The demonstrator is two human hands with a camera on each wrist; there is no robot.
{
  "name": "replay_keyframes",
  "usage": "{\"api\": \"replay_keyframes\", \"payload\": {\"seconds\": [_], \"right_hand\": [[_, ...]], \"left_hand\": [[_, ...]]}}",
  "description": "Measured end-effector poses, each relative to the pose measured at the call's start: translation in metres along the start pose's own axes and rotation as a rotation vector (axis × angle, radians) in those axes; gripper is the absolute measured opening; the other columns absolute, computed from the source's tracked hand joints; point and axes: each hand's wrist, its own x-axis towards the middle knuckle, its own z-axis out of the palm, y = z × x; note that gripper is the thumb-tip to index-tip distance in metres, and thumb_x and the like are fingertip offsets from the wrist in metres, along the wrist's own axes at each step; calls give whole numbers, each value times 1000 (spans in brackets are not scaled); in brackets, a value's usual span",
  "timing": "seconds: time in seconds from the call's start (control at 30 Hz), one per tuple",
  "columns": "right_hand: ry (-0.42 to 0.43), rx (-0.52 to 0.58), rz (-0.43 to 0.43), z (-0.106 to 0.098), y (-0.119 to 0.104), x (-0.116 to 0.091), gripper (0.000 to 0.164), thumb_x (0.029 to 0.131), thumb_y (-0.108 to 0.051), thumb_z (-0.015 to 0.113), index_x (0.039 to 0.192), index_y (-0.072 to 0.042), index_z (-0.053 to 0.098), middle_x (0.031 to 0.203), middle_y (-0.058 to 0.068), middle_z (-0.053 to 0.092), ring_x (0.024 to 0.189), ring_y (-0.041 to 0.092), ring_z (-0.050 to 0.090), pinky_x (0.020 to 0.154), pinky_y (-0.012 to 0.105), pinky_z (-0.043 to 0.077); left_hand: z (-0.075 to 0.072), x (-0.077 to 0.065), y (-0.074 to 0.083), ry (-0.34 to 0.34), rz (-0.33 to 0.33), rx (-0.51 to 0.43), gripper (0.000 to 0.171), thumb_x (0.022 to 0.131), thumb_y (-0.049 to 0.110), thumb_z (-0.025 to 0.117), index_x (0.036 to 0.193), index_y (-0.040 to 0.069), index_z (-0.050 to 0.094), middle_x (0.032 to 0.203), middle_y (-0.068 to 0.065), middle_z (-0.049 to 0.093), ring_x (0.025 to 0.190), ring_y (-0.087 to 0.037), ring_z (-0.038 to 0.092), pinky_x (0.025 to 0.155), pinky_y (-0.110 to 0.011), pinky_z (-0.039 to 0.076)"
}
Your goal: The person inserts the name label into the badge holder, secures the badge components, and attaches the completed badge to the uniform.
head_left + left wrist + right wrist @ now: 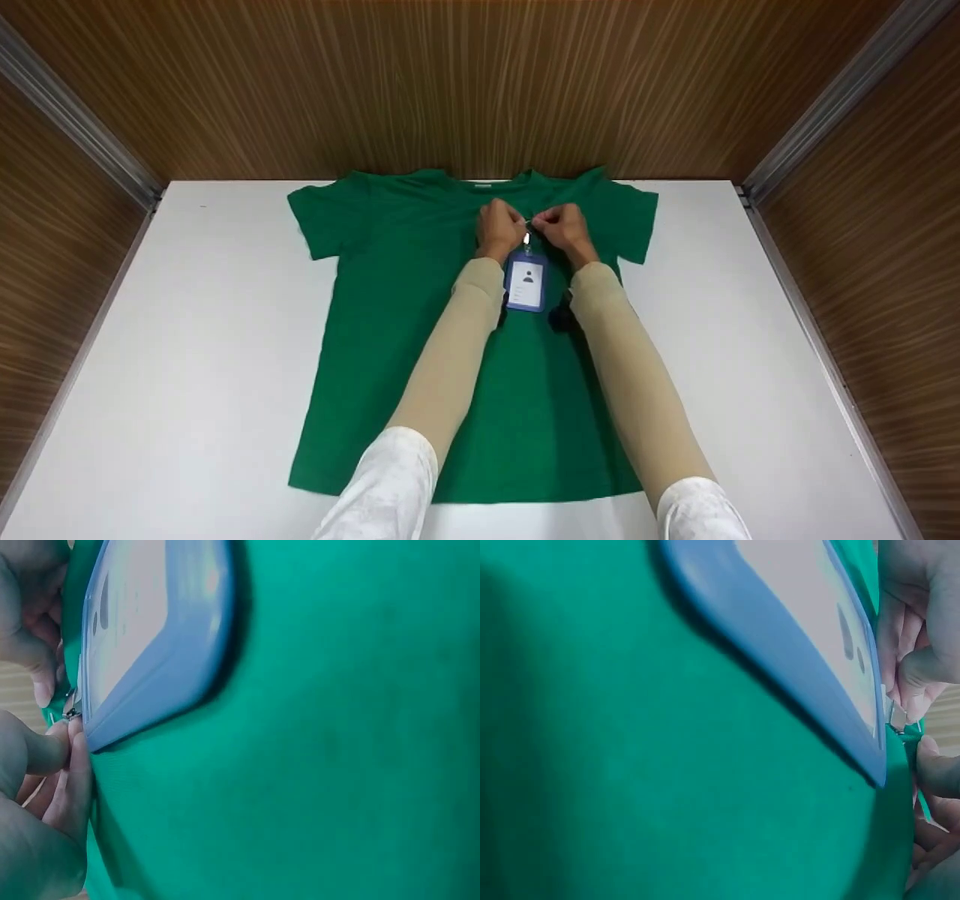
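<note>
A green T-shirt (420, 315) lies spread out, collar away from me. On its chest is a blue ID badge holder (526, 281) with a white card and a metal clip (527, 238) at its top. My left hand (500, 227) pinches the metal piece above the badge between thumb and fingers, as the left wrist view (45, 795) of that hand shows. Just to its right, my right hand (564, 226) has curled fingers and pinches a small fold of shirt fabric (924, 804). A thin pale pin or wire (52, 718) shows between the fingertips; its ends are partly hidden.
The shirt rests on a white table (195, 360). Brown wood-grain panels (465, 82) stand behind and at both sides, with metal strips (832, 97) along the corners. The shirt's collar lies close to the back panel.
</note>
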Motion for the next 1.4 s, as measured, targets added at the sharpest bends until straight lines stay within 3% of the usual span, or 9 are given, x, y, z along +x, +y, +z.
{"api": "replay_keyframes", "payload": {"seconds": [0.3,0.77,1.03,1.2,1.4], "right_hand": [[-28,84,-74,-3,7,1,16,103,-13,63,114,-4,71,117,16,69,102,23,60,100,39,52],[-11,166,-43,-2,9,0,21,96,-7,71,117,-2,67,116,20,74,101,24,72,104,42,56],[-68,55,-24,-14,12,1,19,97,-20,71,109,-5,72,108,11,68,94,22,59,93,36,53],[-118,59,-37,-15,13,2,20,97,-19,71,110,-5,74,108,10,70,94,21,61,95,37,54],[-131,34,-30,-14,10,2,21,99,-21,71,110,-5,73,107,9,69,95,21,60,95,36,53]], "left_hand": [[0,-2,-4,0,-15,-62,13,97,11,69,99,9,81,104,-4,79,99,-15,70,92,-35,58],[2,-4,-5,-20,-5,-90,13,100,16,69,105,11,81,108,-3,79,103,-16,71,94,-36,58],[2,-3,-7,-37,8,-175,14,101,17,68,103,10,80,104,-5,79,93,-15,74,88,-33,59],[-1,-3,-8,-71,-24,-189,17,102,20,66,106,10,79,105,-5,79,92,-15,74,90,-35,59],[-1,-3,-10,-63,-28,-234,16,103,19,65,106,9,78,104,-6,79,90,-15,74,88,-33,60]]}}
